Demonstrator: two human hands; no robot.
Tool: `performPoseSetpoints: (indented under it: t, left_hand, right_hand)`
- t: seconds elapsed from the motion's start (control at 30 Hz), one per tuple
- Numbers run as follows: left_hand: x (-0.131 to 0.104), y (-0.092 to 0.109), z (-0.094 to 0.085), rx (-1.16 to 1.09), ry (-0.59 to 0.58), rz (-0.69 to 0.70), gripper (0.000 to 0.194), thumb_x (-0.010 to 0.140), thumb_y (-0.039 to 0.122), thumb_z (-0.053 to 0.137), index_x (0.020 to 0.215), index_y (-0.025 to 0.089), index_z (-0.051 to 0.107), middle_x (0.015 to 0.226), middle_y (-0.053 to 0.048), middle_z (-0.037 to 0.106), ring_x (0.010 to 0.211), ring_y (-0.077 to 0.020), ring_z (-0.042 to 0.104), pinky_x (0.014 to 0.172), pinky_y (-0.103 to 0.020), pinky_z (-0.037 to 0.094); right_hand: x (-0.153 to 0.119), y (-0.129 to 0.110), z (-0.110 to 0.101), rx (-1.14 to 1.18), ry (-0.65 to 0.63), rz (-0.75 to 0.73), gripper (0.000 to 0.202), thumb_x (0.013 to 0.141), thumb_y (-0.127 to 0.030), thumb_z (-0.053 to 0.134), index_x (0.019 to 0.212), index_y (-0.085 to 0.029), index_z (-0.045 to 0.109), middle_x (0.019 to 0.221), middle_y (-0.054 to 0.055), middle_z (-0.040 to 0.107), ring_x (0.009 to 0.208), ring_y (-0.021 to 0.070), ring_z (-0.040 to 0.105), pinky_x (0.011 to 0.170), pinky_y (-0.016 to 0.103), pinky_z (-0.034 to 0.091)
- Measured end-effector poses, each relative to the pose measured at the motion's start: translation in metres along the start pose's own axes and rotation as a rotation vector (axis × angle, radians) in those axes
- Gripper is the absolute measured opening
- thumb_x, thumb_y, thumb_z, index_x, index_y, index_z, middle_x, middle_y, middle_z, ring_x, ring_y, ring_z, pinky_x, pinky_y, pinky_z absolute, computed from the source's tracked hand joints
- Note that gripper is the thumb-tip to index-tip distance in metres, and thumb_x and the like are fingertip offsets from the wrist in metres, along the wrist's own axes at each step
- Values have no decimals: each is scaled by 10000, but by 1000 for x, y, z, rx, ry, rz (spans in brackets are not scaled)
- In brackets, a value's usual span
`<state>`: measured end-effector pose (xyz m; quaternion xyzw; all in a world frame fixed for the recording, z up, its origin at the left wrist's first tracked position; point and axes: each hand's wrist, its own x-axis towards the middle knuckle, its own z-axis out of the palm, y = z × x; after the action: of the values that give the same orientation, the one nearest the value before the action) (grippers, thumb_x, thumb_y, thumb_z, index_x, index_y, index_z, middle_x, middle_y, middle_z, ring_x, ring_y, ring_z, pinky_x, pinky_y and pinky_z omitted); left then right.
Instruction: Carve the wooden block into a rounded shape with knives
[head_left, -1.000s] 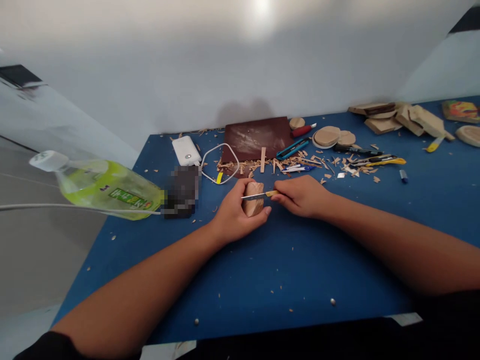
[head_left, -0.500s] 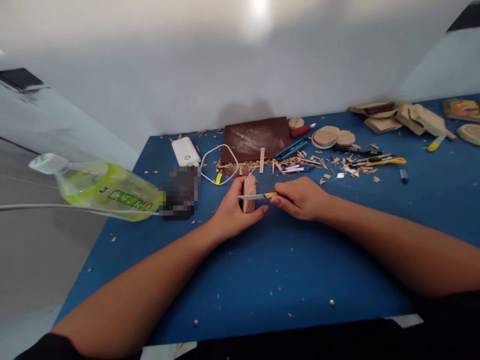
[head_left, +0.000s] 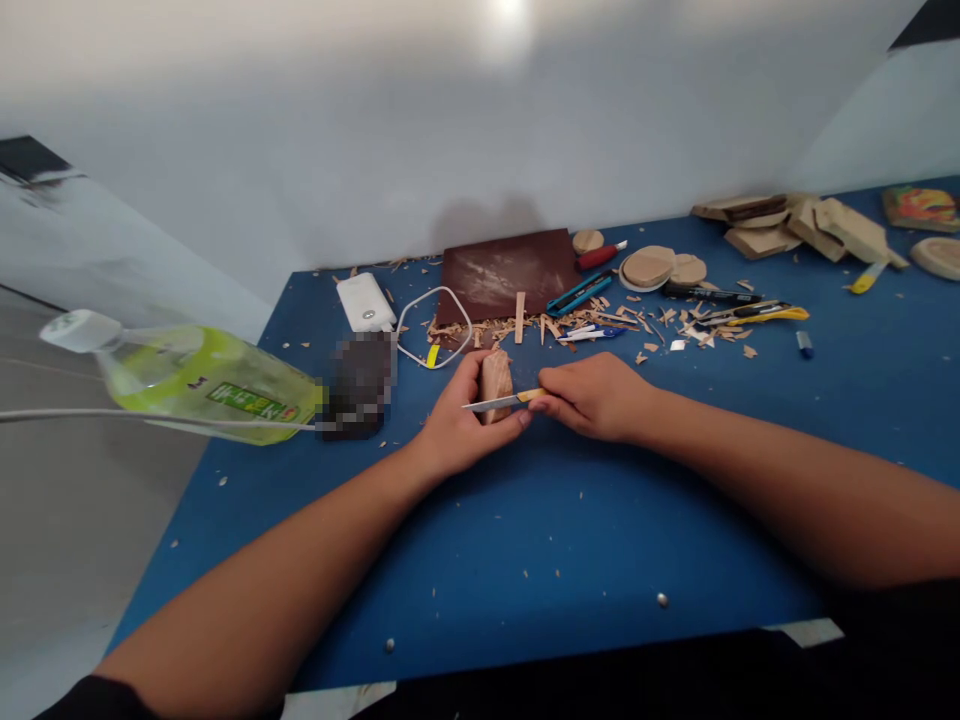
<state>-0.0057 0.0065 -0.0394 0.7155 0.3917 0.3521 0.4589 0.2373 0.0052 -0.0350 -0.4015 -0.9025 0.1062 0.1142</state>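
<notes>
We are watching a knife (head_left: 504, 402) lying across a wooden block (head_left: 493, 380)

Nearest us, two metal studs (head_left: 389, 645) are dotting the blue bench (head_left: 525, 520), well on our side of the block. Farther in, we are finding the block itself above the bench, sitting in the left hand (head_left: 461, 420): that grip is curving around it, with the thumb lying along its near end. Just to the block's right, the right hand (head_left: 592, 395) is holding the knife, its grip closing tightly on the yellow handle. The blade is pointing left across the block's near part; we are unable to tell whether it is touching the wood.

Well left of the block, a bottle with a green label (head_left: 202, 380) is leaning, and a blurred dark object (head_left: 360, 385) is lying between the two. Just beyond the block, wood shavings (head_left: 487, 332) are scattering across the bench, while a blue pen (head_left: 592, 333) and a blue cutter (head_left: 581, 293) are lying beyond it to the right. Behind the shavings, a brown sheet (head_left: 514, 270) is lying straight beyond the block. Farthest off, to the block's far right, wood pieces (head_left: 806, 225) are piling against the wall (head_left: 390, 150).
</notes>
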Motion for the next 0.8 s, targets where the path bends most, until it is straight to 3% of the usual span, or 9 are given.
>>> performPoseSetpoints:
  t: [0.13,0.3,0.53,0.6,0.7,0.8]
  left_hand:
    - [1,1,-2,-96,-57,-41,538,769,378,868,1135,237,500,1001,-15,630,817,-169,601,727,-303,523]
    - [6,5,-8,-83,-59,-111,559,742,397,889,1139,222,537,979,-13,648,822,-183,617,725,-306,520]
    - [7,7,-14,-119,-94,-126,570,750,421,895,1150,217,545,917,-3,624,771,-163,587,678,-284,480]
    - [7,6,-12,-106,-66,-134,570,753,425,889,1157,213,546,933,-10,629,780,-164,587,693,-292,489]
    - [9,4,-10,-91,-29,-124,557,749,425,883,1143,210,552,966,-22,647,793,-172,598,715,-307,507]
    - [9,3,-9,-87,-42,-101,537,754,410,875,1134,215,550,981,-17,649,794,-167,593,734,-312,515]
  right_hand:
    - [-1,0,-2,-17,9,-8,589,1121,-632,240,940,-207,606,784,68,711,656,203,566,609,322,192]
    - [2,10,-6,-65,45,19,623,1113,-656,249,943,-203,641,793,74,721,653,203,562,613,328,197]
    - [7,37,-17,-113,173,302,646,1123,-639,209,904,-210,641,833,77,725,701,217,590,627,326,221]
    - [6,31,-17,-98,177,239,645,1122,-640,209,907,-206,634,822,75,720,699,215,586,630,326,225]
    - [3,13,-13,-51,94,82,635,1122,-636,216,929,-201,637,779,67,707,662,205,563,622,328,217]
    - [1,-2,-8,-18,31,18,643,1121,-646,202,947,-202,632,763,61,702,634,199,545,609,328,202]
